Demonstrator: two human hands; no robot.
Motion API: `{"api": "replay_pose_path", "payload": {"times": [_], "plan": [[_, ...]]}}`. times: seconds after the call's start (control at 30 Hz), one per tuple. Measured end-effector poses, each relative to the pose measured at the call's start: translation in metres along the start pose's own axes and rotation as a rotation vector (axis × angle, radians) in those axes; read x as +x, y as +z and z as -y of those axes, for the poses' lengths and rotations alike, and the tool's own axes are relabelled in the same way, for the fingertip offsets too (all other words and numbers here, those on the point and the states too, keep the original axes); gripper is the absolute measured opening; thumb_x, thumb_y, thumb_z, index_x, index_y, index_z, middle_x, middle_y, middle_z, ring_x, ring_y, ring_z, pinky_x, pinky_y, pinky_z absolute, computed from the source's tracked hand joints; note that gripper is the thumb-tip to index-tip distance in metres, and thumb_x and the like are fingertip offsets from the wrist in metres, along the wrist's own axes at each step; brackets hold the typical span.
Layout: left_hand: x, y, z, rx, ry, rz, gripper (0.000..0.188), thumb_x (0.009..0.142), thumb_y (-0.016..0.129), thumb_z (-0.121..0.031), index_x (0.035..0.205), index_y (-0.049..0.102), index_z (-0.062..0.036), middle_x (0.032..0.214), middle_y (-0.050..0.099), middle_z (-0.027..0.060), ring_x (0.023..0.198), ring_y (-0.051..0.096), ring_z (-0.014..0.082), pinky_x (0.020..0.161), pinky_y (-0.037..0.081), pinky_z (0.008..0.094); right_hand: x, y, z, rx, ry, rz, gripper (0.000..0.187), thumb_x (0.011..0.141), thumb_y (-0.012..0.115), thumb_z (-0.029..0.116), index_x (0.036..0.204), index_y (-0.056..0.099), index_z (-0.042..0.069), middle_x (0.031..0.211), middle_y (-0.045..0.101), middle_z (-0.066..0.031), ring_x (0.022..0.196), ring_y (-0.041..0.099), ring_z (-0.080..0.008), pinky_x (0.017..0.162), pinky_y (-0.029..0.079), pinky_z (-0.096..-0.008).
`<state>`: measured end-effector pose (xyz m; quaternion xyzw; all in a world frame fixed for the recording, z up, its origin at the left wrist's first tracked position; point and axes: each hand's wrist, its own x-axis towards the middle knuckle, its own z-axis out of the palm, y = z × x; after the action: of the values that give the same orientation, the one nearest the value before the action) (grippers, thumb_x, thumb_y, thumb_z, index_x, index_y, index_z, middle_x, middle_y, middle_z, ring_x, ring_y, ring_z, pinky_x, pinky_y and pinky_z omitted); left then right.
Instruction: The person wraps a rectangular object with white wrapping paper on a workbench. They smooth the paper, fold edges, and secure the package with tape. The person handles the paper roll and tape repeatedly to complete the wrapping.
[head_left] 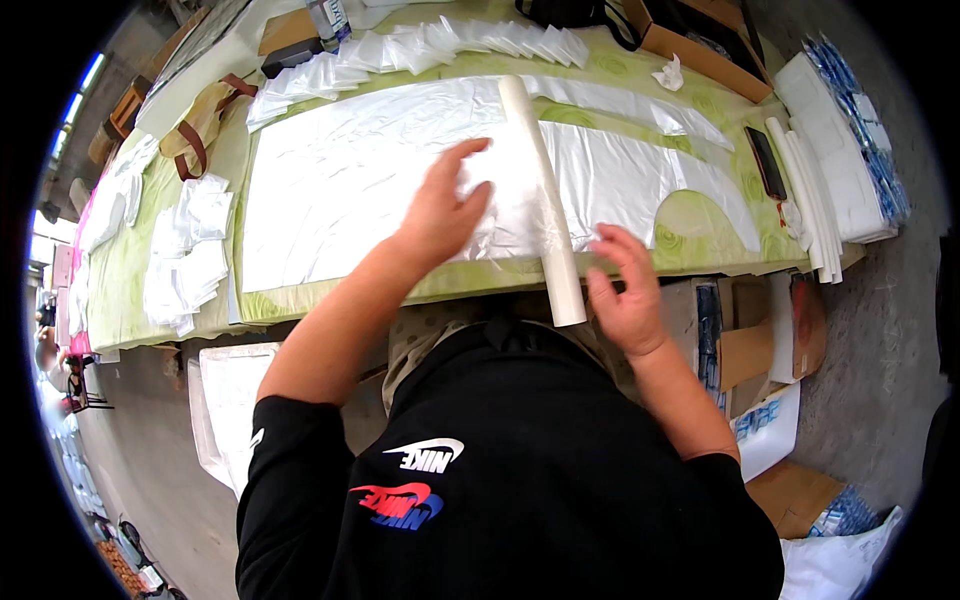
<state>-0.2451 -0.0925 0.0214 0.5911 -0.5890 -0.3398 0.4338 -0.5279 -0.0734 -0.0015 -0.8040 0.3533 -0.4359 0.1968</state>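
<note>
A long cream-white tube [545, 205] lies across a whitish plastic sheet [340, 175] on the table, its near end sticking out past the table's front edge. My left hand [445, 205] hovers over the sheet to the left of the tube, thumb and fingers apart, holding nothing. Right of the tube's near end, my right hand [628, 300] is raised with its fingers loosely bent and apart, not gripping it. To the right of the tube, the sheet has a rounded cut-out at its near edge. A separate curved strip of plastic [640, 105] runs along its far side.
Folded clear bags [420, 48] line the table's back; another pile [190, 250] lies at the left. A green patterned cloth [700, 215] covers the table. A dark phone [765, 162], white tubes [808, 200] and an open cardboard box [690, 45] sit at the right.
</note>
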Motion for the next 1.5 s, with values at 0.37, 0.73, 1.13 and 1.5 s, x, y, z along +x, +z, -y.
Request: {"api": "replay_pose_path", "payload": {"times": [0.37, 0.73, 1.13, 1.5], "plan": [[0.082, -0.002, 0.040, 0.473, 0.320, -0.287, 0.044, 0.088, 0.066, -0.014, 0.132, 0.064, -0.0122, 0.126, 0.065, 0.0156, 0.119, 0.057, 0.0366, 0.108, 0.044, 0.0465, -0.003, 0.029, 0.026, 0.143, -0.044, 0.141, 0.037, 0.080, 0.075, 0.008, 0.116, 0.069, 0.006, 0.135, 0.060, -0.0165, 0.127, 0.054, -0.0369, 0.109, 0.043, -0.0446], [0.029, 0.018, 0.034, 0.565, 0.271, 0.080, 0.065, 0.093, 0.061, -0.024, 0.152, 0.041, -0.0047, 0.140, 0.059, 0.0183, 0.137, 0.047, 0.0385, 0.116, 0.033, 0.0510, -0.005, 0.036, 0.032, 0.062, -0.101, 0.152, 0.036, 0.080, 0.076, 0.013, 0.114, 0.069, 0.009, 0.137, 0.059, -0.0148, 0.131, 0.049, -0.0424, 0.112, 0.040, -0.0500], [0.030, 0.015, 0.017, 0.722, 0.496, 0.050, 0.059, 0.095, 0.058, -0.024, 0.152, 0.046, -0.0177, 0.157, 0.044, 0.0162, 0.148, 0.035, 0.0427, 0.122, 0.027, 0.0542, 0.001, 0.032, 0.040, 0.014, -0.138, 0.285, 0.039, 0.080, 0.078, 0.019, 0.117, 0.068, 0.013, 0.140, 0.060, -0.0108, 0.137, 0.047, -0.0412, 0.117, 0.030, -0.0599], [0.014, -0.022, 0.033, 0.670, 0.300, 0.084, 0.052, 0.089, 0.071, -0.043, 0.135, 0.065, -0.0186, 0.163, 0.035, 0.0178, 0.147, 0.033, 0.0486, 0.121, 0.031, 0.0517, 0.022, 0.040, 0.009, -0.153, -0.123, 0.060, 0.038, 0.083, 0.075, 0.017, 0.120, 0.069, 0.011, 0.141, 0.053, -0.0177, 0.133, 0.045, -0.0450, 0.112, 0.036, -0.0571]]}}
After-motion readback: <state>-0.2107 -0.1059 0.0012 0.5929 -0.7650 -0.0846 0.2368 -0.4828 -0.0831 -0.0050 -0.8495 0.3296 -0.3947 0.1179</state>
